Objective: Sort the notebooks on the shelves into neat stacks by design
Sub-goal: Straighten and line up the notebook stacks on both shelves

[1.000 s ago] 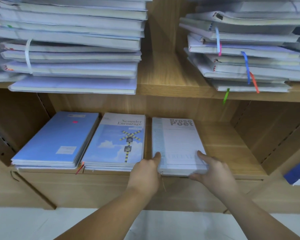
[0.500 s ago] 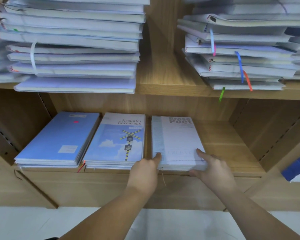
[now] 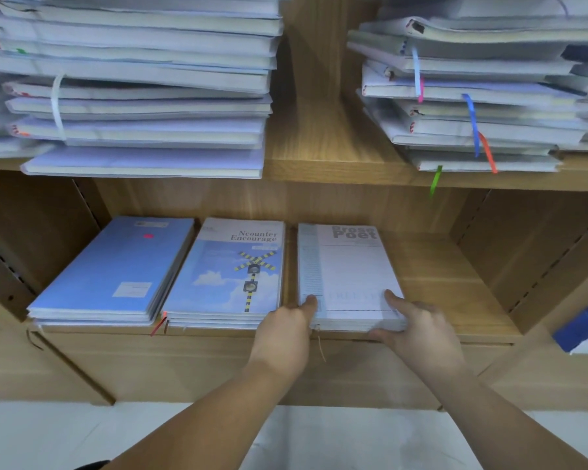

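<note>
Three flat stacks lie side by side on the lower shelf (image 3: 455, 293): plain blue notebooks (image 3: 116, 269) at the left, sky-picture "Ncounter Encourage" notebooks (image 3: 228, 273) in the middle, pale "Prose Poet" notebooks (image 3: 347, 273) at the right. My left hand (image 3: 286, 329) grips the near left corner of the Prose Poet stack, thumb on top. My right hand (image 3: 414, 330) grips its near right corner, thumb on the cover and fingers under the front edge.
The upper shelf (image 3: 319, 157) carries two tall untidy piles of pale notebooks (image 3: 143, 96) (image 3: 482, 96) with coloured ribbon markers hanging out. Bare wood lies to the right of the Prose Poet stack. A blue object (image 3: 584, 327) shows at the far right edge.
Both hands have slid the Prose Poet stack a little deeper onto the lower shelf, so its front edge now lines up near the shelf's front. The grip is unchanged.
</note>
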`<control>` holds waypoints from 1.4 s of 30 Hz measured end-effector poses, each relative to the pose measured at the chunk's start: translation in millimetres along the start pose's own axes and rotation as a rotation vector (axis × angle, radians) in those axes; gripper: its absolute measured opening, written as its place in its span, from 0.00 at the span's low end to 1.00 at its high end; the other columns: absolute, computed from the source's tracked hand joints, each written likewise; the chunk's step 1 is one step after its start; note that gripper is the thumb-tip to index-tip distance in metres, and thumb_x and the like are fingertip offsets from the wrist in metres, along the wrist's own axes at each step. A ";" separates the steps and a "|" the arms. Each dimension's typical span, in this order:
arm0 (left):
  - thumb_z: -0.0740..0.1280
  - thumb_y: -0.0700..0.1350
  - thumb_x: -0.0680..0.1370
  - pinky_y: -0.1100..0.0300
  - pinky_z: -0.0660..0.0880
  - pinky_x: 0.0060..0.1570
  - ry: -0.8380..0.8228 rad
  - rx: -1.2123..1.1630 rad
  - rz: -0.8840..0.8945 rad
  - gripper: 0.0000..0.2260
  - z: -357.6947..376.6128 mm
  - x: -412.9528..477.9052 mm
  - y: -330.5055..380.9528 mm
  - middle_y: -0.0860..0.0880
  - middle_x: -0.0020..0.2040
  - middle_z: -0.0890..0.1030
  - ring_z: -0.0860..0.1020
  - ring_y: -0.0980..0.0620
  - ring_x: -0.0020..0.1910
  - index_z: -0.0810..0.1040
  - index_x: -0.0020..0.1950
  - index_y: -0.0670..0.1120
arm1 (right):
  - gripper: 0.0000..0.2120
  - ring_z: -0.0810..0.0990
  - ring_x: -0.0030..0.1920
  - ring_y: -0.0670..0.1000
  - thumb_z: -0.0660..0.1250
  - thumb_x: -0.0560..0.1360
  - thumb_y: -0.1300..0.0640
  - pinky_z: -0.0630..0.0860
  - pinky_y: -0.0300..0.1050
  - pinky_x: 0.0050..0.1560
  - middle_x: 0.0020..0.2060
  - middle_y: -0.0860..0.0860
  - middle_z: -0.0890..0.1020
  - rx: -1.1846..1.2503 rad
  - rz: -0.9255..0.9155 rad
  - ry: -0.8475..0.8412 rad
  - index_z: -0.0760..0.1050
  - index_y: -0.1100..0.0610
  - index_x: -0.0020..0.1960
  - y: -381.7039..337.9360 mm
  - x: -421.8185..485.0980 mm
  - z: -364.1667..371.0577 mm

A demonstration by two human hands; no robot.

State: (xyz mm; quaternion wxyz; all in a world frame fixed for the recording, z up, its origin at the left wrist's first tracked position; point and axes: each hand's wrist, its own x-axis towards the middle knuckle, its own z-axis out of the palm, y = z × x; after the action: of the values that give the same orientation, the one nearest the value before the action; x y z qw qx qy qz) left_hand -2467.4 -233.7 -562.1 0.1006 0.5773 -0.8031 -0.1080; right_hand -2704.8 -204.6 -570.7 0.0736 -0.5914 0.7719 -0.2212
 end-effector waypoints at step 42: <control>0.60 0.61 0.82 0.55 0.78 0.44 0.522 -0.399 -0.125 0.22 -409.0 -83.7 -70.1 0.45 0.46 0.85 0.83 0.44 0.44 0.80 0.61 0.45 | 0.38 0.78 0.62 0.58 0.56 0.78 0.30 0.76 0.48 0.55 0.63 0.55 0.79 -0.129 -0.198 -0.020 0.69 0.58 0.73 -377.6 6.5 -284.9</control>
State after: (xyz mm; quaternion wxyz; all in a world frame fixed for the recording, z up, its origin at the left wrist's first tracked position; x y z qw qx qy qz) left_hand -2260.7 -199.5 -194.4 0.4070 0.6025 -0.6765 -0.1176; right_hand -2481.1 -214.7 -154.0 0.0210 -0.6704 0.7217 -0.1712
